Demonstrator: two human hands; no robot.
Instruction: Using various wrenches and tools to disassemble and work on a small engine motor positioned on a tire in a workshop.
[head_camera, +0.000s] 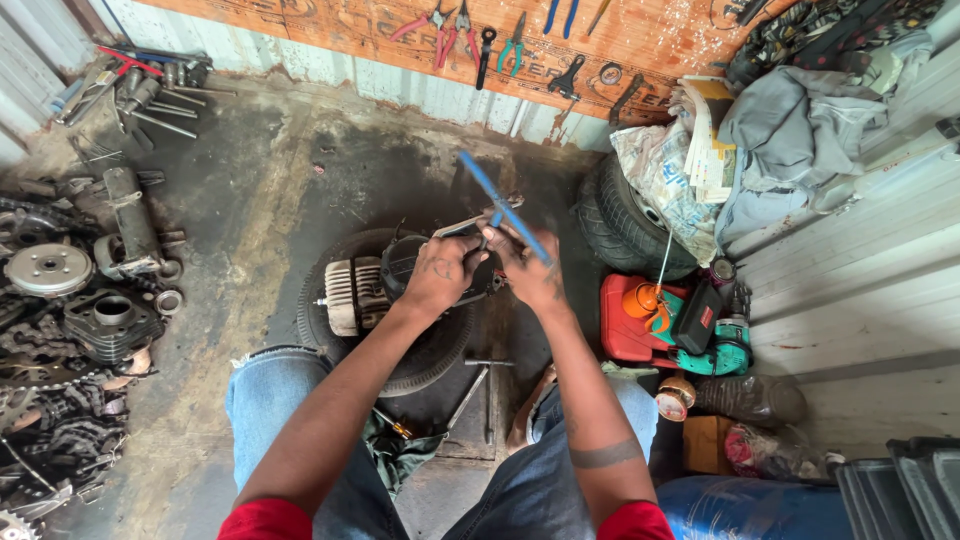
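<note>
Knees (300, 400) in jeans frame a rag (400, 450) on the floor. Beyond, the left hand (440, 272) clasps an engine (380, 290) resting on a tyre (420, 350). The right hand (525, 265) grips blue-handled pliers (505, 210) just above the engine.

Bare concrete floor (250, 200) left of my hands is passable. Black rubber tyre (620, 215) and red plastic case (625, 320) block the right; greasy metal engine parts (80, 320) block far left.
</note>
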